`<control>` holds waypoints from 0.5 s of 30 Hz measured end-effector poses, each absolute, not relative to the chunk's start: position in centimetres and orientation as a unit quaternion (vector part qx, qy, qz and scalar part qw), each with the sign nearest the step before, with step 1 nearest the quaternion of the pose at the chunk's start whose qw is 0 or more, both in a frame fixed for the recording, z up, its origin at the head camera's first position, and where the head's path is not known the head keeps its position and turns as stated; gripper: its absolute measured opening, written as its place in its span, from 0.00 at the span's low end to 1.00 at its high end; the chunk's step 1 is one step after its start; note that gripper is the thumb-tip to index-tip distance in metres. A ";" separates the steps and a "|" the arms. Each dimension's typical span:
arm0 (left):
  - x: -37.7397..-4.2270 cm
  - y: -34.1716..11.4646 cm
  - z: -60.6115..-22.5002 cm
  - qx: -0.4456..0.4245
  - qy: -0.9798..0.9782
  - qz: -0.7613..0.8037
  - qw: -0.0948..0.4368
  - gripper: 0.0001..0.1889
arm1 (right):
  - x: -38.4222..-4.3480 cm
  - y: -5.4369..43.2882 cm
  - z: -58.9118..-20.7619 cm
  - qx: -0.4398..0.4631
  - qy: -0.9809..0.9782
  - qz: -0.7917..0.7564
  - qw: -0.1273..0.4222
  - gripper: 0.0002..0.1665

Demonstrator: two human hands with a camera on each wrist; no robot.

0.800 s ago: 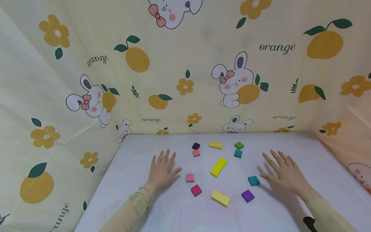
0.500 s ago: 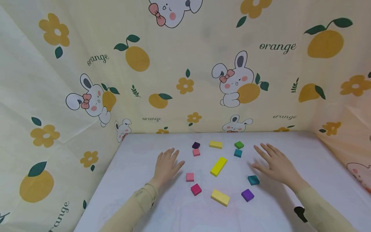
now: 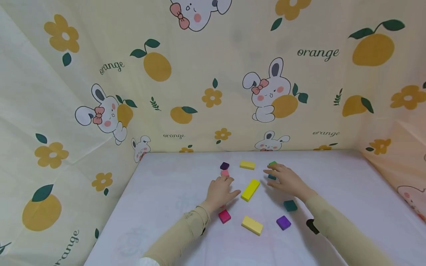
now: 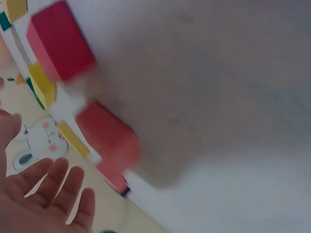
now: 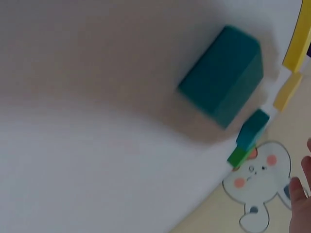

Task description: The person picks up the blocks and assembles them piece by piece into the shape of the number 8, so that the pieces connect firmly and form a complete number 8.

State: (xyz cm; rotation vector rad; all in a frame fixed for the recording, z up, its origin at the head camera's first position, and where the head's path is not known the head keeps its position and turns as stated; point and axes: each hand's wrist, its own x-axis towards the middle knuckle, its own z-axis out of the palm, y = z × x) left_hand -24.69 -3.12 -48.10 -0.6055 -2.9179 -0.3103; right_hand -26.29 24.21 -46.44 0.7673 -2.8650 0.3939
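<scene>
My left hand hovers with spread fingers and nothing in it. In the head view it mostly covers the nearer pink block and its fingertips reach the farther pink block. In the left wrist view the nearer pink block shows beside the hand. My right hand, fingers loosely bent and holding nothing, overlaps the far teal block and the green block. Between the hands lies a bright yellow block, long and set at a slant.
Nearer me lie a crimson block, a pale yellow block, a purple block and another teal block. At the back are a dark purple block and a second pale yellow block. A rabbit-print cloth hangs behind.
Both hands have moved inward: the left to the right, over the pink blocks, and the right to the left, over the green and teal blocks. The blocks have not moved.
</scene>
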 end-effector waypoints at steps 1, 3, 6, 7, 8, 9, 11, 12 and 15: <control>-24.6 -2.6 -48.1 -0.201 -0.973 -0.100 0.060 0.26 | -26.5 23.9 -46.6 0.259 -0.954 0.134 0.070 0.28; -24.4 -1.8 -48.3 -0.202 -0.974 -0.092 0.042 0.27 | -26.9 23.2 -46.8 0.267 -0.952 0.138 0.058 0.26; -24.4 -0.9 -48.9 -0.209 -0.975 -0.072 0.032 0.26 | -27.4 22.3 -47.0 0.268 -0.951 0.149 0.033 0.25; -24.4 -0.6 -49.0 -0.211 -0.975 -0.069 0.030 0.25 | -27.6 22.0 -47.1 0.265 -0.952 0.152 0.025 0.24; -24.4 -0.4 -49.2 -0.213 -0.974 -0.067 0.030 0.24 | -27.7 21.8 -47.2 0.264 -0.952 0.153 0.020 0.24; -24.5 -0.2 -49.3 -0.214 -0.974 -0.066 0.029 0.24 | -27.8 21.6 -47.3 0.263 -0.952 0.154 0.015 0.23; -24.5 0.1 -49.4 -0.215 -0.974 -0.068 0.029 0.22 | -28.0 21.3 -47.5 0.264 -0.952 0.155 0.009 0.23; -24.5 0.2 -49.5 -0.215 -0.974 -0.070 0.028 0.22 | -28.1 21.1 -47.5 0.264 -0.952 0.154 0.004 0.22; -24.5 0.5 -49.7 -0.210 -0.975 -0.075 0.019 0.21 | -28.2 20.8 -47.8 0.274 -0.951 0.142 -0.001 0.20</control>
